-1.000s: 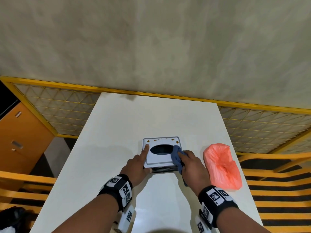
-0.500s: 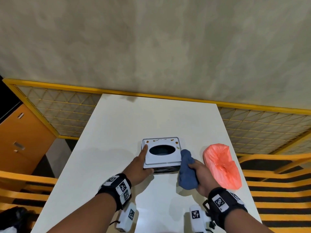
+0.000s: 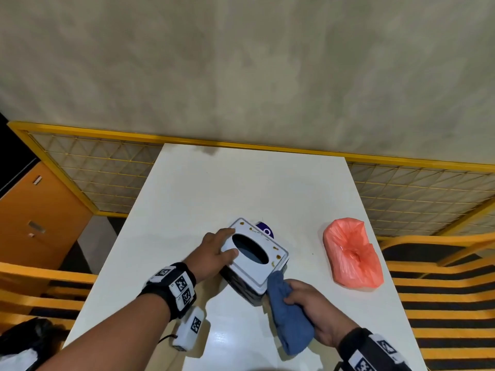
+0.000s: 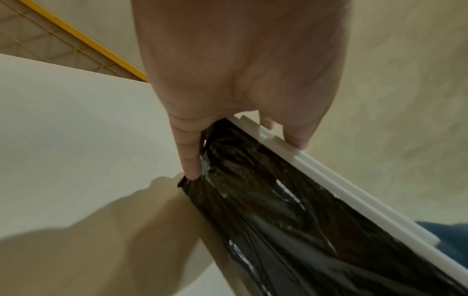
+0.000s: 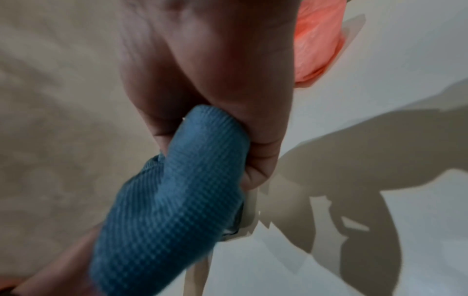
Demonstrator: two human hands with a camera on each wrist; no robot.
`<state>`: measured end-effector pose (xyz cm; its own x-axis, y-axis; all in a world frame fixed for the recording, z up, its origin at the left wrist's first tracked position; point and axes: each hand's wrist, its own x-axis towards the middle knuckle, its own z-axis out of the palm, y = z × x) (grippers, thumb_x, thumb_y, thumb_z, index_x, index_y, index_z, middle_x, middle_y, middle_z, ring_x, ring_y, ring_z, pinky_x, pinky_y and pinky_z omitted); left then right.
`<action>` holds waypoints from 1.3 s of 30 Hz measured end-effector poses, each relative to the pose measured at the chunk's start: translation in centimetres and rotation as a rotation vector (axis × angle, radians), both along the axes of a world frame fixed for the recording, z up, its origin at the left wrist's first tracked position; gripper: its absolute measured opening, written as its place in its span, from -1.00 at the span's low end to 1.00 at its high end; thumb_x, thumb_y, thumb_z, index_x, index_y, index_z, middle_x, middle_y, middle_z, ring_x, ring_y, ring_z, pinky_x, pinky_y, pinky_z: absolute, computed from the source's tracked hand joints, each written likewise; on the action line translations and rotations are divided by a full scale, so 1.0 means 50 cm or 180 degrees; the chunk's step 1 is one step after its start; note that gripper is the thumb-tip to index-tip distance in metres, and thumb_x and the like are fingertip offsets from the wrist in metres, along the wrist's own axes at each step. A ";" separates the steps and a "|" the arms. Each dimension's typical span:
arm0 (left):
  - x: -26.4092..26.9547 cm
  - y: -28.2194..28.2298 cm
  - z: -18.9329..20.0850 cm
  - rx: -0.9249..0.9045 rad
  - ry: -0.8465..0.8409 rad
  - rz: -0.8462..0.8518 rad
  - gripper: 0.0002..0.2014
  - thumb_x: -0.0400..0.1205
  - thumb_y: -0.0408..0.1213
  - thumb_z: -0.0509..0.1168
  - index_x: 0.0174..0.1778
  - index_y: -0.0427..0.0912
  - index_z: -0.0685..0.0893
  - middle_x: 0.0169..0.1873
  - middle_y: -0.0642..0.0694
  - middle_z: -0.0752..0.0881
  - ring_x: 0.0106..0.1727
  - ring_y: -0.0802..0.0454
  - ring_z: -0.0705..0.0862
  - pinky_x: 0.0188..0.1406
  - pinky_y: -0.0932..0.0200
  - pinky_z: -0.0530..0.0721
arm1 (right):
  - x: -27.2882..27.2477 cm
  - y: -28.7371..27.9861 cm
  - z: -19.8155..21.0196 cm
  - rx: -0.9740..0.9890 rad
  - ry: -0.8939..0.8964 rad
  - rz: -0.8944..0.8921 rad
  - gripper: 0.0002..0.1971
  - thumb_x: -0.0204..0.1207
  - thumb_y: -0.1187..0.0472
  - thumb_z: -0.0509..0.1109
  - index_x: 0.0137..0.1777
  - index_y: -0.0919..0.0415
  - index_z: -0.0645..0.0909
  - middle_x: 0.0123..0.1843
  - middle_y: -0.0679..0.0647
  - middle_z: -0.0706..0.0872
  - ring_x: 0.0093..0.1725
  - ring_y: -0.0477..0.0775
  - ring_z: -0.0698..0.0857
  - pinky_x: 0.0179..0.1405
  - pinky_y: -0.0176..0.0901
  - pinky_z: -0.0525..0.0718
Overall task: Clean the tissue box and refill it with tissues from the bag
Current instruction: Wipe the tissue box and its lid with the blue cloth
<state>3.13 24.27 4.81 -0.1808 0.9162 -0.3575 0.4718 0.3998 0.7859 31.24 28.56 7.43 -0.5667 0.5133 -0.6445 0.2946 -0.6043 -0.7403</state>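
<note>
The tissue box (image 3: 254, 271) has a white lid with an oval slot, dark sides and brown spots along its far edges. It stands turned corner-on near the middle of the table. My left hand (image 3: 227, 242) grips its left corner, thumb on the lid. In the left wrist view the fingers (image 4: 190, 156) lie along the box's dark side (image 4: 266, 210). My right hand (image 3: 302, 303) holds a bunched blue cloth (image 3: 289, 317) whose top touches the box's near corner. The same cloth (image 5: 172, 200) fills the right wrist view. An orange-pink bag (image 3: 351, 255) lies to the right.
The white table (image 3: 214, 188) ends at a yellow mesh barrier (image 3: 80, 170) and a beige wall. An orange cabinet (image 3: 34, 210) stands at the left. A small purple round thing (image 3: 263, 227) peeks out behind the box. A white tagged device (image 3: 190, 330) hangs below my left wrist.
The box has been turned about a quarter turn, corner toward me. My right hand took the cloth off the lid, out to the right, then to the box's near corner.
</note>
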 end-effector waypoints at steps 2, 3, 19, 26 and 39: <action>-0.005 0.000 0.005 -0.0002 -0.0049 -0.0098 -0.49 0.70 0.01 0.29 0.52 0.40 0.27 0.45 -0.08 0.29 0.55 -0.16 0.40 0.55 0.01 0.40 | -0.005 -0.015 0.001 0.0095 -0.0136 0.0193 -0.74 0.45 0.51 0.21 -0.29 0.21 0.64 -0.32 0.12 0.66 -0.30 0.02 0.66 -0.22 -0.14 0.54; -0.003 -0.002 0.007 -0.0028 0.0001 -0.0148 -0.50 0.70 -0.01 0.29 0.51 0.42 0.28 0.54 -0.11 0.23 0.61 -0.18 0.34 0.58 0.01 0.35 | -0.003 -0.021 0.006 0.0268 -0.0280 0.0412 -0.80 0.40 0.45 0.26 -0.31 0.20 0.63 -0.30 0.10 0.64 -0.28 0.00 0.63 -0.21 -0.16 0.52; 0.117 -0.074 -0.034 -0.0232 0.1752 -0.0596 0.26 0.34 0.68 -0.04 0.70 -0.06 -0.45 0.64 -0.03 -0.59 0.65 -0.16 -0.59 0.66 -0.37 -0.21 | -0.081 -0.036 -0.033 0.4733 -0.1285 0.1693 -0.65 0.47 0.06 0.23 0.24 -0.06 0.61 0.08 -0.03 0.65 -0.14 0.08 0.65 -0.50 -0.17 0.61; 0.121 -0.067 -0.020 -0.0409 0.1772 -0.0738 0.23 0.43 0.55 0.11 0.70 -0.10 -0.44 0.63 -0.08 -0.61 0.62 -0.22 -0.64 0.67 -0.44 -0.22 | -0.080 0.060 -0.039 0.4623 -0.1529 0.1462 -0.65 0.48 0.13 0.16 0.18 0.10 0.66 -0.04 0.08 0.63 -0.22 0.17 0.64 -0.52 -0.01 0.61; 0.127 -0.069 -0.016 -0.0560 0.1796 -0.0698 0.22 0.41 0.57 0.08 0.69 -0.05 -0.47 0.61 -0.04 -0.65 0.61 -0.19 -0.66 0.65 -0.47 -0.24 | -0.066 0.025 0.012 0.4877 -0.1167 0.1275 -0.55 0.42 0.18 0.33 0.32 -0.16 0.57 0.18 0.03 0.64 -0.08 0.11 0.64 -0.34 -0.11 0.64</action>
<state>9.48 20.83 3.98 -0.2003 0.8895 -0.4106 0.8803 0.3474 0.3232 27.97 29.83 8.01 -0.7541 0.6315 0.1804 0.5295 0.7471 -0.4018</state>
